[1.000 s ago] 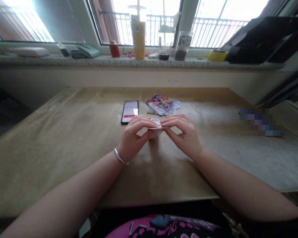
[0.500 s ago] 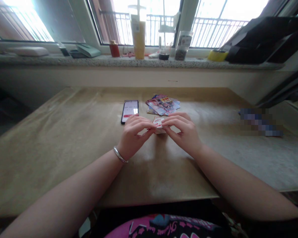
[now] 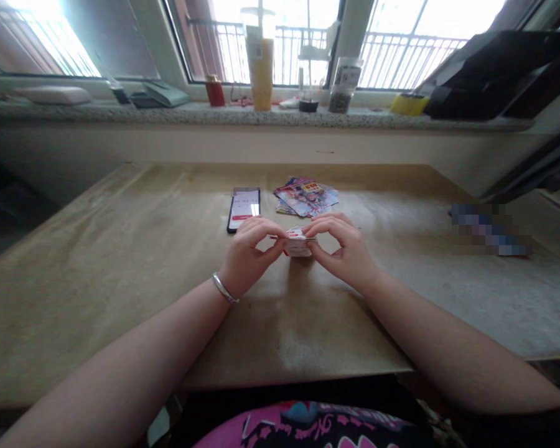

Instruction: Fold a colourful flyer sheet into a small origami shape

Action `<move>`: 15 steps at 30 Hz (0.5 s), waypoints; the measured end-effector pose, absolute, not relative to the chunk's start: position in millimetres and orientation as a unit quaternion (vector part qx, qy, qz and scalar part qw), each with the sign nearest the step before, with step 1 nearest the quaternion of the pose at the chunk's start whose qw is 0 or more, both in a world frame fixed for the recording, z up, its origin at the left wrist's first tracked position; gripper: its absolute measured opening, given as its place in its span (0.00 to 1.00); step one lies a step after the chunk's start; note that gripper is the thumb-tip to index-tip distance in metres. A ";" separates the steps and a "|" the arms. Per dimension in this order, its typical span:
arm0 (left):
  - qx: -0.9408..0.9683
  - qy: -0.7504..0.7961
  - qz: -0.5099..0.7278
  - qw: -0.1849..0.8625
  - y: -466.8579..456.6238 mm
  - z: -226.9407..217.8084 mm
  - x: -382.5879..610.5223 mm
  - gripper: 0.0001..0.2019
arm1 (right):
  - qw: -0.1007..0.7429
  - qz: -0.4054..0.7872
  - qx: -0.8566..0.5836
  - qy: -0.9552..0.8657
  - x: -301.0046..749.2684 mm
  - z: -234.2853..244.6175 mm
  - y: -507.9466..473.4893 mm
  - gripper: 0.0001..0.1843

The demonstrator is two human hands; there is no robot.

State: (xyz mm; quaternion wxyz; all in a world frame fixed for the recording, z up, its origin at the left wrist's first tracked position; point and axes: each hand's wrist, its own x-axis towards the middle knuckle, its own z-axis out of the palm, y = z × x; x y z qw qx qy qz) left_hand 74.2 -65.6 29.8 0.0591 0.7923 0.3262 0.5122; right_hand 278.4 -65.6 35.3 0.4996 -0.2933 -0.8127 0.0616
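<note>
The left hand (image 3: 249,252) is pinching the left edge of a red-and-white paper (image 3: 299,246) between thumb and fingertips, the fingers bending and the gap closing down to the paper's thickness. The right hand (image 3: 348,252) is gripping the right edge in the same way, its thumb pressing from the near side. The paper is sitting between the two hands, over the middle of the table (image 3: 121,267); whether its underside is touching the tabletop, I cannot tell.

A bracelet (image 3: 224,289) is circling the left wrist. A phone (image 3: 245,210) is lying just beyond the left hand, its screen facing up. Leaflets (image 3: 307,196) are lying fanned and overlapping to the right of the phone, on the far side of the paper. A blurred item (image 3: 490,230) is lying at the far right, well apart from the right hand. Beyond the table, a red bottle (image 3: 214,91) is standing on the sill (image 3: 205,116).
</note>
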 end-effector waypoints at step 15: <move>0.828 0.319 0.461 -0.008 -66.9 33.0 75.7 0.03 | 0.479 0.043 -0.275 -0.832 277.7 37.0 -68.7 0.06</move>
